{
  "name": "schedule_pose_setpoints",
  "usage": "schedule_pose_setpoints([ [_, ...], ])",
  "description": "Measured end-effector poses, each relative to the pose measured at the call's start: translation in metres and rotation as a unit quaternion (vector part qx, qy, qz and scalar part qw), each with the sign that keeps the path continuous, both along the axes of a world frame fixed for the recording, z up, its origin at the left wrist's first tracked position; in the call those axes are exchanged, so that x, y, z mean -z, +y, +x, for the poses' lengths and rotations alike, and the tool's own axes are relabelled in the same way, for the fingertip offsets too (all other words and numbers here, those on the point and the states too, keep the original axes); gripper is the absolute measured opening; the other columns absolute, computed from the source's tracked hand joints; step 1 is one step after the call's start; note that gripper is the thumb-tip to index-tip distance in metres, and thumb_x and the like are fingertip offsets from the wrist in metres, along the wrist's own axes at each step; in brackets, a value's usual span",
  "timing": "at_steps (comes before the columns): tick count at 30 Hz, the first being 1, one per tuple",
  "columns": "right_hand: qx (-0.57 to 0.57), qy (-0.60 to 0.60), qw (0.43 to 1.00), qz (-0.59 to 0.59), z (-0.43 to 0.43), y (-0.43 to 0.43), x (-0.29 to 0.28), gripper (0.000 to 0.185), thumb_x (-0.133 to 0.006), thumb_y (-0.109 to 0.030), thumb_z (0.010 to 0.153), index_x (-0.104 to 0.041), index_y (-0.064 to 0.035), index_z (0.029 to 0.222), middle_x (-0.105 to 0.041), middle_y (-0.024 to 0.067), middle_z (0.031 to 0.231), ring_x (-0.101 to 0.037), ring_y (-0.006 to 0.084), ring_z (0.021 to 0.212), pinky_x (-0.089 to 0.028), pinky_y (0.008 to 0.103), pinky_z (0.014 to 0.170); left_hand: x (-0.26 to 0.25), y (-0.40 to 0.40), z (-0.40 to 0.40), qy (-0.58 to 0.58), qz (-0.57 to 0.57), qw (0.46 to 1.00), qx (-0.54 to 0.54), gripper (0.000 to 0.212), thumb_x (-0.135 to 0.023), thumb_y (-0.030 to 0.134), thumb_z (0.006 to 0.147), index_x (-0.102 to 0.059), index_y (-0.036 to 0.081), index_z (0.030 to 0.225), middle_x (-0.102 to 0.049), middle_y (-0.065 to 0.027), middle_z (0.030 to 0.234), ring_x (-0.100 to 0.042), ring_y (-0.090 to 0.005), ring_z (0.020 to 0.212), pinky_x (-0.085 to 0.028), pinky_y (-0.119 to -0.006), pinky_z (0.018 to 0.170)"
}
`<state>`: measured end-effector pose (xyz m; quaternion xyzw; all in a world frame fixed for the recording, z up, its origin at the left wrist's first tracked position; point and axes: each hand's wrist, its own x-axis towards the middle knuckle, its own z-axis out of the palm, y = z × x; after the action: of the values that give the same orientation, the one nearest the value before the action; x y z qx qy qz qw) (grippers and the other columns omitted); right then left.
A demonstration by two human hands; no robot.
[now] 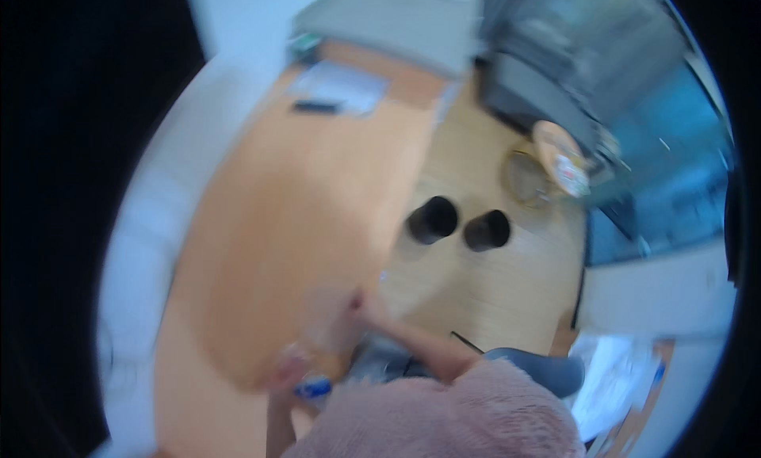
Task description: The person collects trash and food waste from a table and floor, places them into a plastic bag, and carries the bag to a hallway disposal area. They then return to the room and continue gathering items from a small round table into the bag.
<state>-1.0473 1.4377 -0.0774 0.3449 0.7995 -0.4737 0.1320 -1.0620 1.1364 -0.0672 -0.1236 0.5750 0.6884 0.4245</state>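
Observation:
Motion blur softens the whole picture. A pale, see-through thing [333,315], perhaps a plastic bag, hangs between my hands over the wooden desk [297,220]. My right hand [365,308] is at the desk's near right edge, its fingers closed on one side of it. My left hand [290,366] is lower and further left, over the desk and close to the same see-through thing. Blur hides whether its fingers grip anything. Just right of my left wrist is a small blue and white thing [313,388], too smeared to name.
Papers [345,83] and a dark flat object [316,106] lie at the desk's far end. On the floor stand two dark cylindrical bins [433,220]. Beyond them is a small round table [559,149] beside a grey sofa [529,89]. A grey chair [541,369] is at my right.

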Motion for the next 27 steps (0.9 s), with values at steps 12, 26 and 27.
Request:
schedule_pose_setpoints([
  [12, 0.102, 0.241, 0.96, -0.1, 0.008, -0.037, -0.015, 0.036, -0.058, -0.015, 0.076, -0.044, -0.0014, 0.107, -0.057, 0.0185, 0.088, -0.058, 0.0281, 0.082, -0.046, 0.0372, 0.07, -0.018, 0.107, -0.077, 0.083, 0.064, 0.994, -0.009, 0.038, -0.054, -0.001, 0.079, -0.046, 0.006, 0.116, -0.052, -0.008, 0.11, -0.051, -0.0195, 0.102, -0.044, -0.033, 0.088],
  [26, 0.255, 0.125, 0.947, -0.147, 0.121, 0.131, -0.071, 0.076, -0.073, -0.021, 0.068, -0.031, -0.0087, 0.13, -0.052, 0.0155, 0.112, -0.059, 0.0231, 0.087, -0.05, 0.0316, 0.073, -0.022, 0.312, -0.038, 0.004, 0.01, 0.945, 0.326, 0.058, -0.067, -0.009, 0.061, -0.047, 0.005, 0.113, -0.057, -0.0105, 0.103, -0.057, -0.0238, 0.094, -0.05, -0.036, 0.078],
  [27, 0.28, 0.107, 0.942, -0.15, 0.124, 0.145, -0.046, 0.078, -0.074, -0.022, 0.067, -0.031, -0.0087, 0.13, -0.052, 0.0156, 0.113, -0.059, 0.0227, 0.088, -0.05, 0.0319, 0.073, -0.006, 0.322, -0.034, -0.017, 0.011, 0.951, 0.309, 0.057, -0.067, -0.01, 0.061, -0.047, 0.005, 0.113, -0.057, -0.0107, 0.101, -0.058, -0.0241, 0.092, -0.051, -0.036, 0.077],
])
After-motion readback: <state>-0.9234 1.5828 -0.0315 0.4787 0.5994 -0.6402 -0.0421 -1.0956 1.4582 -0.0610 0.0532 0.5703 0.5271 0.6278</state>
